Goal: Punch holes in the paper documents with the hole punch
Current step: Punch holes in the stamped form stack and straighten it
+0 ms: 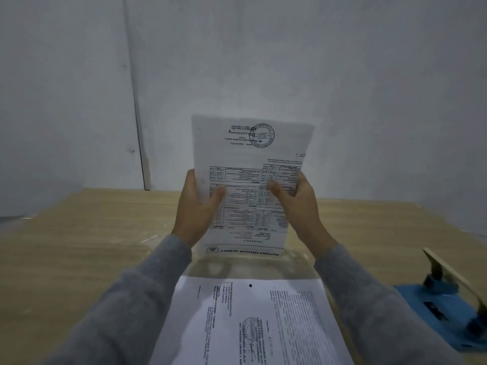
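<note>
punched sheet [263,320] lies flat on table [79,246] nearest the camera, both hands hold stack [250,164] upright above it.
left hand [196,206] and right hand [300,201] curl around stack's side edges, thumbs on the front; blue punch [445,306] sits on table at right, untouched.

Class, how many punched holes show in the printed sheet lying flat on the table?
1: a dark round hole near the far edge of the flat white printed sheet. Others may lie hidden beyond the picture's bottom edge.
</note>
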